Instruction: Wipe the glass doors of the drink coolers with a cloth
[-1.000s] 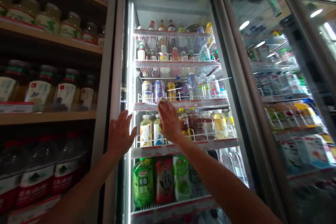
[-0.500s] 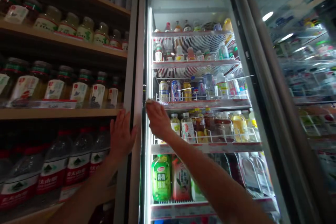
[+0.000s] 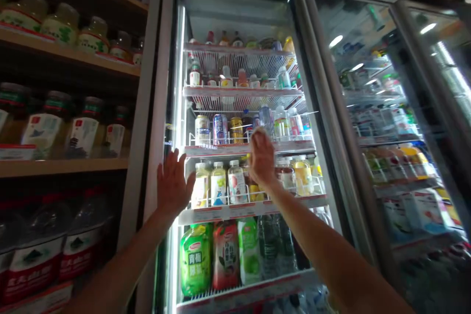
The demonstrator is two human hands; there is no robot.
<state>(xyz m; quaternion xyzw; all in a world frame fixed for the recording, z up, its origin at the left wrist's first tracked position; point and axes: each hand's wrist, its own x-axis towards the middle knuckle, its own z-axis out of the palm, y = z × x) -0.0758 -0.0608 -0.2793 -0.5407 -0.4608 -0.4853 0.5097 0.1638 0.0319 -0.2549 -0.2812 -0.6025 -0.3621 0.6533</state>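
Note:
My left hand (image 3: 173, 184) is raised with fingers spread, its palm toward the left side of the glass fridge door (image 3: 235, 14); it holds nothing and looks to be touching the glass. My right hand (image 3: 262, 159) reaches to the middle of the same door, in front of the can shelf. A small whitish cloth (image 3: 258, 132) shows at its fingertips, pressed against the glass, mostly covered by the fingers. Behind the door stand drink cans (image 3: 220, 129), bottled drinks (image 3: 218, 184) and a big green bottle (image 3: 196, 260).
At the left, wooden shelves (image 3: 66, 168) carry jars (image 3: 61, 24), juice bottles (image 3: 84, 127) and large red-labelled water bottles (image 3: 83, 245). A metal door frame (image 3: 142, 108) separates them from the fridge. More glass-doored fridges (image 3: 368, 73) with reflections continue to the right.
My right hand has moved right across the glass with the cloth, from the door's left edge to its middle. My left hand has shifted from the frame area onto the door. The view has turned right.

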